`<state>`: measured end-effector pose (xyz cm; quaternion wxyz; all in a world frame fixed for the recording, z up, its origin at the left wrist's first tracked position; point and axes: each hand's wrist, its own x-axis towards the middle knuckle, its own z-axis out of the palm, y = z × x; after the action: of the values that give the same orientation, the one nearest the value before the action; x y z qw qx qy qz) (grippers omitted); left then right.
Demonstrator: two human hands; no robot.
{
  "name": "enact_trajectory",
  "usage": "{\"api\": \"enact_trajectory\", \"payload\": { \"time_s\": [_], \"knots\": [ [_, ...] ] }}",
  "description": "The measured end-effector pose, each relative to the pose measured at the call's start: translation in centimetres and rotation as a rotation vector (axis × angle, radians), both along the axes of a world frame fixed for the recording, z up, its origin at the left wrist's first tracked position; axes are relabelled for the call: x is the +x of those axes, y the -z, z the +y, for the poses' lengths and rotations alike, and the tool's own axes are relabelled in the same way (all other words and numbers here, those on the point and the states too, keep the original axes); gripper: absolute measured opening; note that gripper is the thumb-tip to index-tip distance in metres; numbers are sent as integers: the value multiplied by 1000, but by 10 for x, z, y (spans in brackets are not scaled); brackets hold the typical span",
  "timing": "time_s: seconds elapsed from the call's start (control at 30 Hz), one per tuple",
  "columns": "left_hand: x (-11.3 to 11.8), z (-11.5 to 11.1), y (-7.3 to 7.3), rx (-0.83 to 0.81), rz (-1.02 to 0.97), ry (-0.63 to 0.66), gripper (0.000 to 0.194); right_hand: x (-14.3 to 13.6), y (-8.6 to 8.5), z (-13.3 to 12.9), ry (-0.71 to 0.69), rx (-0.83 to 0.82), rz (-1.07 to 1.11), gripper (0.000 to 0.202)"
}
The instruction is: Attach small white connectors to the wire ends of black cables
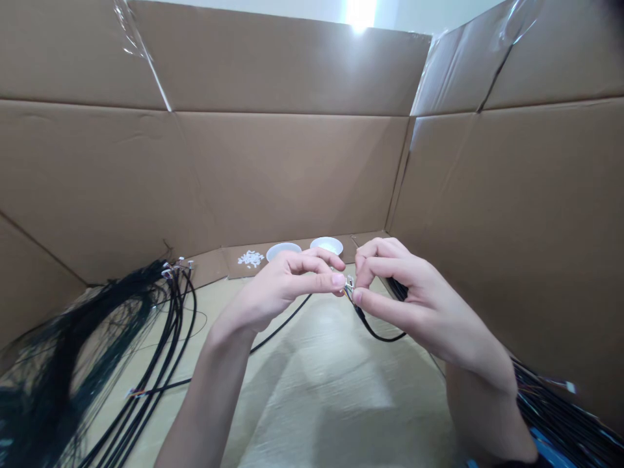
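Note:
My left hand reaches in from the left, its thumb and index finger closed in a pinch. Between the fingertips of both hands sits a small white connector with thin coloured wires, yellow among them. My right hand is closed opposite, thumb and fingers at the connector's other side; its exact hold is partly hidden. From the connector a black cable hangs in a loop beneath my right hand. Another stretch of black cable passes behind my left wrist.
Tall cardboard walls surround the table. At the back lie a pile of small white pieces and two white dishes. Bundled black cables with white connectors lie left, beside dark thin strands. More cables lie right.

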<state>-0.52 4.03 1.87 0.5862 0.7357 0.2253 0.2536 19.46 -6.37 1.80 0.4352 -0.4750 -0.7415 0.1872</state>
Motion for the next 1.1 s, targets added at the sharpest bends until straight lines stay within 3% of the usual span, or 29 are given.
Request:
{"api": "enact_trajectory", "payload": {
  "time_s": [0.23,0.7,1.1],
  "knots": [
    [8,2,6,-64,-37,53,17,-1,0,0,28,14,5,23],
    [11,-4,3,-58,-24,-29,16,0,2,1,66,18,-46,24],
    [13,-4,4,-47,-9,-17,15,2,3,2,32,9,-76,23]
  ]
}}
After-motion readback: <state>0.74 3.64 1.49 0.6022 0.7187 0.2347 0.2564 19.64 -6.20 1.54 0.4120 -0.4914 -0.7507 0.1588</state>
